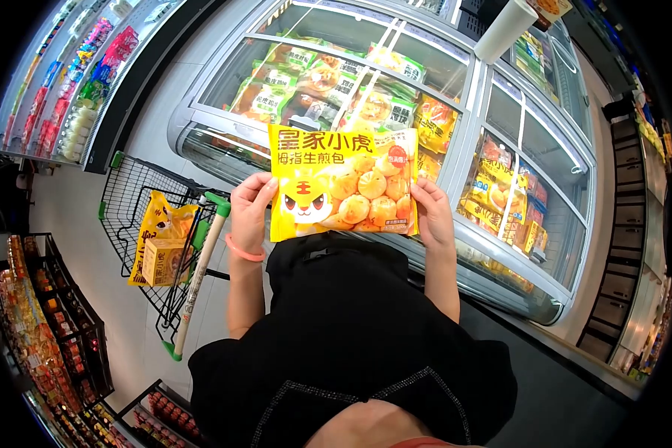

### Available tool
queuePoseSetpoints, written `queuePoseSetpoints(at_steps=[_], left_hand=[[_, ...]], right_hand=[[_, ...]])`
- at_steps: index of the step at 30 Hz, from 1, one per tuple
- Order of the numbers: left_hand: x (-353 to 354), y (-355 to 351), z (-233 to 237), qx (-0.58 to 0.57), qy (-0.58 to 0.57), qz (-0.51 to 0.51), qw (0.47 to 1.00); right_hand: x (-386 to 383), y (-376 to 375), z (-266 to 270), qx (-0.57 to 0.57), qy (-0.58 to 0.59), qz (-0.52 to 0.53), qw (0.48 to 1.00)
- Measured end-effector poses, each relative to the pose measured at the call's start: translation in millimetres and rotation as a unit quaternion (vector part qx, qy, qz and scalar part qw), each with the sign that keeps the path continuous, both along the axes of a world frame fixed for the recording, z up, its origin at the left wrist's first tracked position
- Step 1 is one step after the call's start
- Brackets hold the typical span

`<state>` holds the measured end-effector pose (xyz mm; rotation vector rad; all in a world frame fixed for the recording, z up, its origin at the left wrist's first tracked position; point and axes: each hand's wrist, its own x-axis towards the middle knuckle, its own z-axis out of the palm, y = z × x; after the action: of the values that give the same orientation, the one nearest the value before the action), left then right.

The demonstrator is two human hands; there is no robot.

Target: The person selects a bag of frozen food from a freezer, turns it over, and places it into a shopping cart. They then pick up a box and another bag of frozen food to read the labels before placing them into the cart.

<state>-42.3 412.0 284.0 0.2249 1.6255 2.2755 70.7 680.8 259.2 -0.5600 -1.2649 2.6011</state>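
A yellow bag of frozen buns [344,181], printed with a cartoon tiger and a picture of browned buns, is held up flat in front of my body. My left hand [252,209], with a pink band on its wrist, pinches the bag's left edge. On the opposite edge, my right hand [434,211] grips it between thumb and fingers. Behind the bag stands a glass-topped chest freezer [201,119] holding several green and yellow packages. To the left is a shopping cart [118,213] with a yellow bag [162,216] and a yellow box [164,263] inside.
A second chest freezer [579,196] with yellow packages adjoins on the right. A white cylinder [506,30] rises where the freezers meet. Shelves of colourful packets [75,75] stand at upper left, and a snack rack [48,321] at lower left. Grey floor [71,198] surrounds the cart.
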Motion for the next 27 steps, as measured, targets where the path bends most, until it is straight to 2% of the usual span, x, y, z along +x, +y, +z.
queuePoseSetpoints(at_steps=[13,16,18,22,24,27], left_hand=[[-1.5,-3.9,-8.4,-0.041,0.032,-0.012,0.999],[-14.0,2.8,-39.2,-0.039,-0.004,-0.045,0.998],[-27.0,12.6,-69.9,-0.019,-0.049,-0.105,0.993],[-38.7,46.3,-128.7,0.021,-0.147,-0.211,0.966],[-38.4,60.9,-146.5,-0.013,-0.154,-0.237,0.959],[-30.6,69.0,-129.6,-0.032,-0.155,-0.201,0.967]], right_hand=[[-6.4,2.0,8.1,0.011,-0.002,-0.009,1.000],[-9.9,5.6,13.9,0.022,0.011,-0.009,1.000],[-14.8,9.7,17.0,0.034,0.020,-0.017,0.999],[-23.2,13.0,18.4,0.118,0.000,-0.043,0.992],[-30.0,14.7,5.5,0.159,0.010,-0.051,0.986],[-37.0,11.6,1.4,0.253,0.001,-0.060,0.965]])
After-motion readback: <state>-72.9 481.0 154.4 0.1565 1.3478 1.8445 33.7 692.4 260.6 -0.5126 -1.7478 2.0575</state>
